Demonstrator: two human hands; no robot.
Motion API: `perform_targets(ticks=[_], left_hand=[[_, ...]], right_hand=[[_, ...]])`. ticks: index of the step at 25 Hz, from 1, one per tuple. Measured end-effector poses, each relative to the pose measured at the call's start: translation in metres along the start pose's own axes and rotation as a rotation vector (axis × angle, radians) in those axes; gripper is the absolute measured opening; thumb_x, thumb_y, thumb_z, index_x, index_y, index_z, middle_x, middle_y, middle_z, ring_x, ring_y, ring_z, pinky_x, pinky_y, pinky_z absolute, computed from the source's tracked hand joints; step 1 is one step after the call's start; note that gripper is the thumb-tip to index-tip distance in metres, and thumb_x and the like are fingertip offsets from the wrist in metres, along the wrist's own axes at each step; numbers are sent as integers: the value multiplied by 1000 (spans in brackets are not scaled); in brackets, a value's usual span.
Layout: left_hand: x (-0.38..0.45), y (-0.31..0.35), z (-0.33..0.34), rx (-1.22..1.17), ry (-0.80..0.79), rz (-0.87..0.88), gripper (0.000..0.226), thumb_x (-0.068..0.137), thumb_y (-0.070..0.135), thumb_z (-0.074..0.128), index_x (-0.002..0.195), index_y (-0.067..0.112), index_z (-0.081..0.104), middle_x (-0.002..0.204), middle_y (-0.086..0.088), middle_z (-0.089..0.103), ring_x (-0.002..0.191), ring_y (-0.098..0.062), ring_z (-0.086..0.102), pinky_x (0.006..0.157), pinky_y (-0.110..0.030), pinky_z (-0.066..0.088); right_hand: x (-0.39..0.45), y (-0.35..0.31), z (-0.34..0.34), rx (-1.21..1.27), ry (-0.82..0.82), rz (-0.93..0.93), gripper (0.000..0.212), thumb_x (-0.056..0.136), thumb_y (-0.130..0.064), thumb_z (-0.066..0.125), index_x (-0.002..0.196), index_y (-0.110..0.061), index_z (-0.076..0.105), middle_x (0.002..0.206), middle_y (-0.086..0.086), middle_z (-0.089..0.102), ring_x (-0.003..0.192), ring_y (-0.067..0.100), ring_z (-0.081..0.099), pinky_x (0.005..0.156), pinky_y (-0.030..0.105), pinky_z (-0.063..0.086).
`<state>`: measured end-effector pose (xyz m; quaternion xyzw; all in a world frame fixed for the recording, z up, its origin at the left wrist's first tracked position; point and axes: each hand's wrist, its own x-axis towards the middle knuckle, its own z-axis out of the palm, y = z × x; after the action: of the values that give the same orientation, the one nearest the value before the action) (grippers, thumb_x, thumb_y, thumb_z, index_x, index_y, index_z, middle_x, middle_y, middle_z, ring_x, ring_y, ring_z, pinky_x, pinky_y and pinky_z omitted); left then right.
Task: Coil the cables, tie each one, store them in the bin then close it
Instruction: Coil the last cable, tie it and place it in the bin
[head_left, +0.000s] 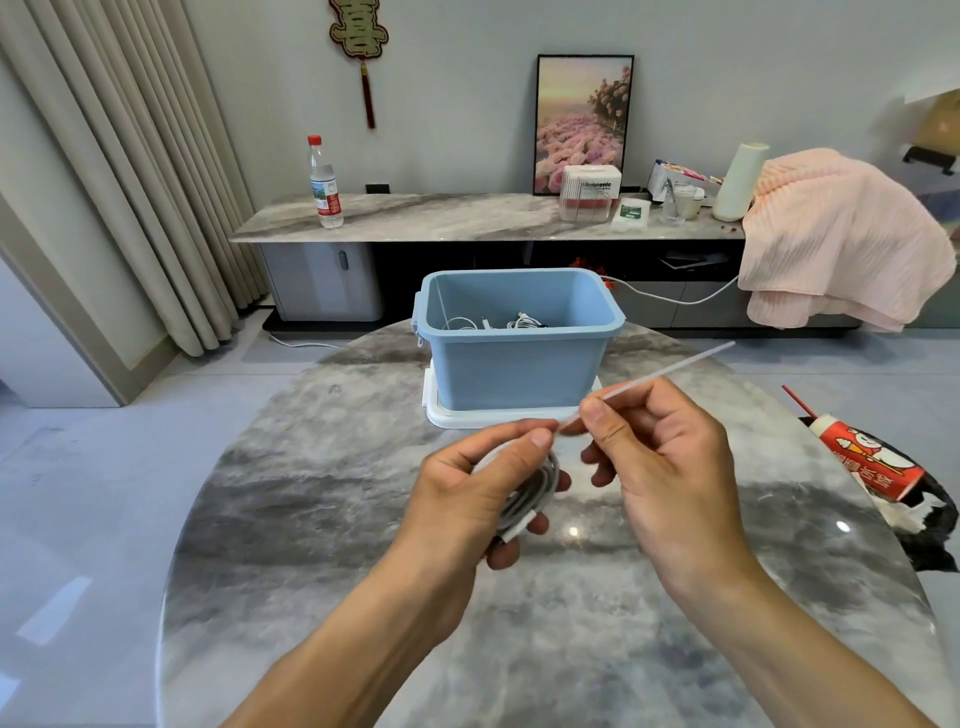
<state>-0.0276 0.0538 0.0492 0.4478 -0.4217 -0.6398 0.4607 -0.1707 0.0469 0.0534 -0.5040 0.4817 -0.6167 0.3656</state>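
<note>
Both bare forearms reach forward from the lower edge of the view, hands close together at centre. Left hand (480, 486): back of hand toward the camera, fingers curled round a coiled white cable (527, 496), thumb on top. Right hand (660, 457): slightly higher and just beside the left, thumb and forefinger pinching a thin white tie (670, 371); remaining fingers loosely curled beneath.
</note>
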Motion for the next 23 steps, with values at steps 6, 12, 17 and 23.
perform_targets(ticks=[6,12,17,23], left_hand=[[1,5,2,23,-17,6,19,82,35,69,93,21,75,88,-20,74,53,-21,55,42,-19,25],[4,5,-4,-86,-4,-100,49,85,61,50,113,26,69,93,-17,71,67,-27,65,41,-24,39],[9,16,-11,2,83,-150,60,92,69,34,108,25,70,100,-8,74,76,-32,73,44,-26,46],[12,21,-25,-72,225,-112,45,96,55,45,110,18,66,102,-9,74,78,-24,71,49,-31,48]], right_hand=[[4,-1,0,85,95,-78,10,92,-5,64,82,-4,61,70,1,69,63,10,63,59,22,54],[-9,16,7,65,-317,270,11,86,-17,74,96,-14,70,93,6,75,74,19,69,63,33,57],[20,-1,23,110,-99,359,8,90,-16,70,90,-9,73,81,11,74,52,20,62,48,29,52],[158,-18,60,388,90,615,33,94,-41,63,102,-10,54,92,20,61,66,30,69,55,36,61]])
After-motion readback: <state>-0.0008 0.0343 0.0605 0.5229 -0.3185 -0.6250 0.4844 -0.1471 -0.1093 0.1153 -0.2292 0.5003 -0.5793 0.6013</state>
